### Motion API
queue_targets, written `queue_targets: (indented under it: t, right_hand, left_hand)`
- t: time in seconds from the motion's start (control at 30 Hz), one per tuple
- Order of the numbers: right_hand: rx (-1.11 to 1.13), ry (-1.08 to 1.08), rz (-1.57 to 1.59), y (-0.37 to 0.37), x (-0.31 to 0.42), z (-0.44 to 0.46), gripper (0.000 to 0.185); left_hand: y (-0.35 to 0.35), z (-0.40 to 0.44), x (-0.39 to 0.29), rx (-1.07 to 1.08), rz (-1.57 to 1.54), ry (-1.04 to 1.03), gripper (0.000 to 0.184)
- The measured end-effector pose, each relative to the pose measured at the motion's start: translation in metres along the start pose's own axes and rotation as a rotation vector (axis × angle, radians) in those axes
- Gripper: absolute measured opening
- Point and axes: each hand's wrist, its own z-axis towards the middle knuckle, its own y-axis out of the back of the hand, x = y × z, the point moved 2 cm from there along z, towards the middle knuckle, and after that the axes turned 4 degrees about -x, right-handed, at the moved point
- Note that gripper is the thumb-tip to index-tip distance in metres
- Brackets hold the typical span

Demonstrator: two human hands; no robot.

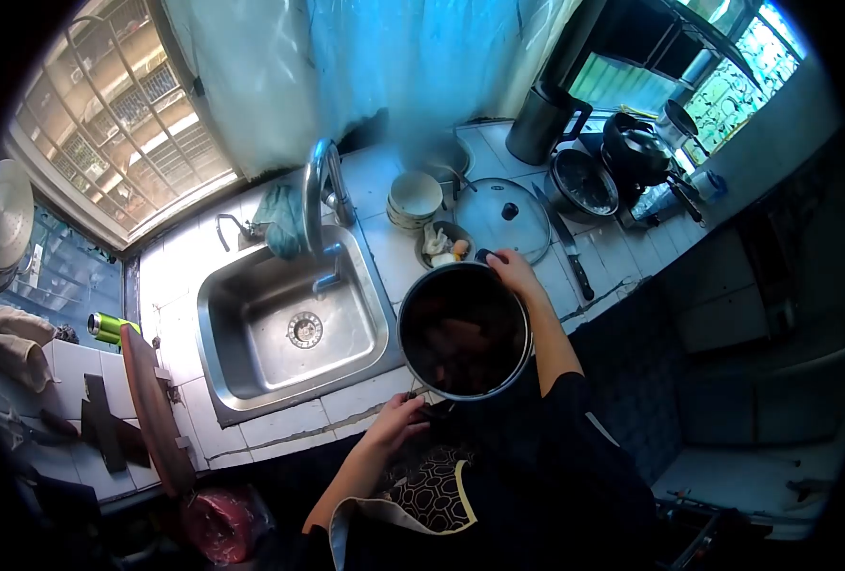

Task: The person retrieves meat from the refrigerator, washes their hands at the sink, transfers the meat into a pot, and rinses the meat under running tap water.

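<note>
A dark round pot (464,331) with brownish chunks inside is held at the counter's front edge, right of the steel sink. My right hand (512,270) grips its handle at the upper right. At the lower left, my left hand (399,419) is closed on the opposite handle. Just behind the pot is a small bowl (446,244) with pale and orange scraps. A glass lid (503,221) with a black knob lies flat on the tiles, and a knife (567,243) lies beside it.
The sink (294,324) has a curved faucet (316,190) and a greenish cloth (279,221) behind it. Stacked bowls (415,198), a black kettle (544,124) and pans (584,186) stand farther back. A wooden board (152,409) leans at the left.
</note>
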Motion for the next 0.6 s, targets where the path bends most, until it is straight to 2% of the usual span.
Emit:
queue_targets:
  t: [0.07, 0.1, 0.13, 0.17, 0.27, 0.33, 0.4, 0.47, 0.6]
  right_hand:
    - [0.165, -0.09, 0.094, 0.002, 0.007, -0.002, 0.043]
    - [0.084, -0.023, 0.079, -0.005, -0.001, -0.001, 0.041]
    - [0.095, -0.024, 0.085, 0.001, 0.009, -0.006, 0.041]
    - [0.14, -0.044, 0.041, 0.011, 0.021, -0.009, 0.04]
    - [0.2, 0.01, 0.009, 0.025, 0.064, -0.019, 0.037]
    - [0.327, 0.052, 0.017, 0.023, 0.097, -0.025, 0.036]
    - [0.387, 0.087, 0.08, -0.004, 0.113, -0.026, 0.038]
    - [0.546, 0.067, 0.191, -0.04, 0.127, -0.028, 0.037]
    - [0.701, 0.051, 0.277, -0.133, 0.14, -0.037, 0.038]
  left_hand:
    - [0.0, 0.005, 0.003, -0.036, -0.016, -0.039, 0.042]
    - [0.002, 0.005, 0.007, -0.052, -0.02, -0.03, 0.042]
    - [0.005, 0.003, 0.01, -0.161, 0.076, -0.056, 0.039]
    - [0.008, 0.005, 0.006, -0.268, 0.17, -0.09, 0.036]
    - [0.02, -0.037, -0.026, -0.336, 0.115, -0.09, 0.031]
    - [0.04, -0.062, -0.042, -0.4, 0.148, -0.182, 0.029]
    - [0.07, -0.08, -0.052, -0.517, 0.172, -0.283, 0.025]
    - [0.096, -0.099, -0.065, -0.594, 0.159, -0.386, 0.022]
    - [0.146, -0.12, -0.072, -0.751, 0.126, -0.451, 0.02]
